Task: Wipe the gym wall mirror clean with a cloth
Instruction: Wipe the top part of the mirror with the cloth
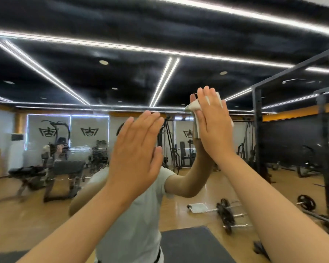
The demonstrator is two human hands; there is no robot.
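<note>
The wall mirror (65, 88) fills nearly the whole view and reflects the gym and my own body. My right hand (214, 122) lies flat on the glass with straight fingers and presses a pale cloth (194, 108) against it; the cloth shows around the fingertips and along the hand's left edge. My left hand (136, 149) is raised lower and to the left, fingers straight and together, palm toward the mirror and holding nothing. Whether it touches the glass I cannot tell.
The reflection shows weight benches (65, 168) at the left, a barbell with plates (226, 213) on the wooden floor, a dark mat (188, 243) at the bottom and a black rack frame (258, 130) at the right.
</note>
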